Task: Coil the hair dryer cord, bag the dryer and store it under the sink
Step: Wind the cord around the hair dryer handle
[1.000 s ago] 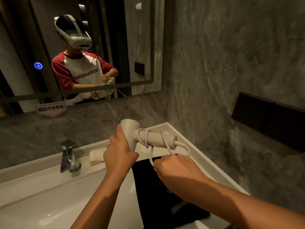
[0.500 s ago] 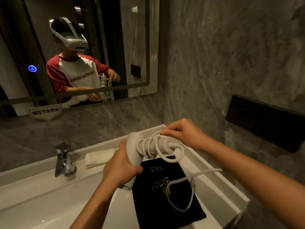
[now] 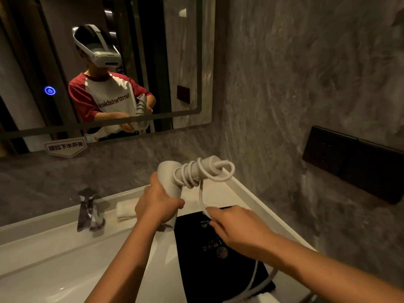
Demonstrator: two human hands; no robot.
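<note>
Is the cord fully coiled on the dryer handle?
No. Several loops of the cord wrap the handle, but a loose length runs down through the right hand.

White dryer (image 3: 172,182), seemingly black bag (image 3: 218,265).

Dim warm light throughout. Grey marbled stone wall (image 3: 295,79) runs behind and right of the hands. Framed mirror (image 3: 188,62) is mounted above them to the left, blue lit touch button (image 3: 49,90) on its left part, small label (image 3: 65,147) at its lower edge. Black switch panel (image 3: 354,162) on wall, right of the hands. White countertop (image 3: 43,259) below.
</note>
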